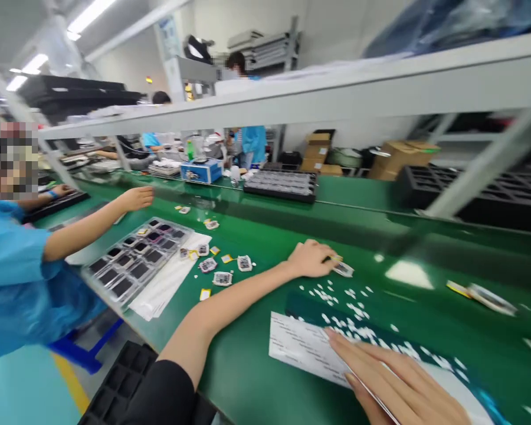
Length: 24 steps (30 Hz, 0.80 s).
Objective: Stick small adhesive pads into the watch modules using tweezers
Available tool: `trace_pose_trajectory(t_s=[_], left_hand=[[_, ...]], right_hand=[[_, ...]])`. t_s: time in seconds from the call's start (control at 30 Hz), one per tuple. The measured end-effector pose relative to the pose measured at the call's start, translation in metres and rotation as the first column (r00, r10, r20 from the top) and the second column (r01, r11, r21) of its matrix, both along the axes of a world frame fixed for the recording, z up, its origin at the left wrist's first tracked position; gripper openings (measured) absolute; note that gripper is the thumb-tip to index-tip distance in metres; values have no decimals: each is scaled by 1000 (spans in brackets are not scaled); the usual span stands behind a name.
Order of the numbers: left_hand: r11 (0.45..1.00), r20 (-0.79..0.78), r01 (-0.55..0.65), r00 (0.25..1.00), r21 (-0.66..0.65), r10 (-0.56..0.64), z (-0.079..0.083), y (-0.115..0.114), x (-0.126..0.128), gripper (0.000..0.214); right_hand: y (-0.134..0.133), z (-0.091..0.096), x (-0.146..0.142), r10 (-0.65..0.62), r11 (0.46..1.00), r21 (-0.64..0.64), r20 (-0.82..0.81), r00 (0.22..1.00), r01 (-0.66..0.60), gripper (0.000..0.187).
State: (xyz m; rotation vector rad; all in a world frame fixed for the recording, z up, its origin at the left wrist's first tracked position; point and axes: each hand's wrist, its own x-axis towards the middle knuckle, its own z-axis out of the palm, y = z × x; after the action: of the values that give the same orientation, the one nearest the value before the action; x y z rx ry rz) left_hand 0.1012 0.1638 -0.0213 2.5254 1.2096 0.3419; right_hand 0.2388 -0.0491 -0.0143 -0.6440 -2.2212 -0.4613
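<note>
My left hand (312,258) reaches out over the green belt (256,378) and pinches a small flat part (344,270) with a yellow tab at its fingertips. My right hand (398,383) lies near the front edge, fingers stretched along a thin tool, resting on a white label sheet (298,348). Many tiny white bits (349,307) are scattered between the two hands. Several more small parts (223,268) with yellow tabs lie to the left of my left arm.
A co-worker in blue at the left stretches a hand (137,198) over the belt beside a clear tray (135,262) of dark parts. Black trays (281,184), a blue box (201,171), cardboard boxes and a slanted shelf post (482,168) stand behind. A black tray (115,389) sits below the belt.
</note>
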Motion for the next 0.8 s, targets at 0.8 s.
trace_pose_trajectory(t_s=[0.8], left_hand=[[992, 370, -37, 925, -121, 80, -17, -3, -8, 19]], right_hand=[[-7, 1, -5, -79, 991, -111, -56, 995, 72, 46]])
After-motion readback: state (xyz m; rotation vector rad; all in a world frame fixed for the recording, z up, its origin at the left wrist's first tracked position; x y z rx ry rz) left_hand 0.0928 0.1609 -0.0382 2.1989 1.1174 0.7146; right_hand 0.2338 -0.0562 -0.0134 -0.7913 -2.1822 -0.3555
